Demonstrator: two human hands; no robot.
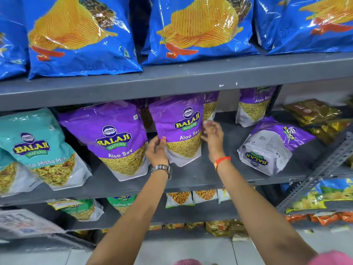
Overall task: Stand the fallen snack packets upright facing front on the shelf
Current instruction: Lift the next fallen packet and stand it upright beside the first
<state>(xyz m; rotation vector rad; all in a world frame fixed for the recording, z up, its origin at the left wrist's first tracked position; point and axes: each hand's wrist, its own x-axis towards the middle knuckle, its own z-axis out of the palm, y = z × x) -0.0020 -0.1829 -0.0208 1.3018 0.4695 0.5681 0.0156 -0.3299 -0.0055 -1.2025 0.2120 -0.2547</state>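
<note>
Both hands (157, 150) (213, 136) flank an upright purple packet (179, 129) near the shelf edge (191, 183).

At twelve o'clock the blue chip bags (84, 35) lose their tops to the upper edge. At nine the teal mix packets (38, 148) run off the left side. The right hand (213, 139) blurs at its fingertips, partly covering the purple packet (179, 129) edge. Behind that packet, another purple one (210, 106) shows only a sliver. At four, lower-shelf labels are unreadable.
</note>
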